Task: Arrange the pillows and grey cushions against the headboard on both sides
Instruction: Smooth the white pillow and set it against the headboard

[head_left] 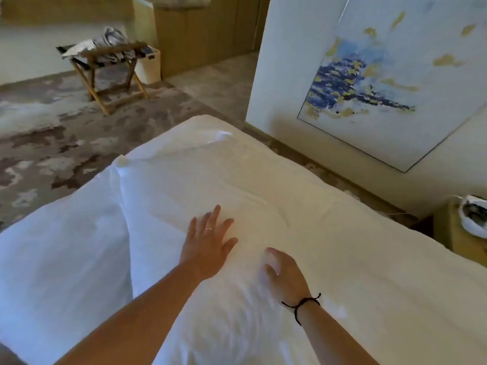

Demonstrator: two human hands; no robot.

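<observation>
A large white pillow [200, 180] lies flat on the white bed [369, 272], reaching from the near edge of the view toward the bed's far corner. My left hand [208, 241] rests flat on the pillow's middle with its fingers spread. Just to the right, my right hand [284, 275] presses on the same pillow, its fingers blurred and slightly bent. A second white pillow or fold of bedding [60, 259] lies beside it on the left. No grey cushion and no headboard are in view.
A wooden luggage rack [105, 64] with clothes stands on the patterned carpet at the far left, with a white bin [151, 65] behind it. A framed blue and gold painting [390, 83] hangs on the right wall. A bedside table [458, 227] holds a white object at the right edge.
</observation>
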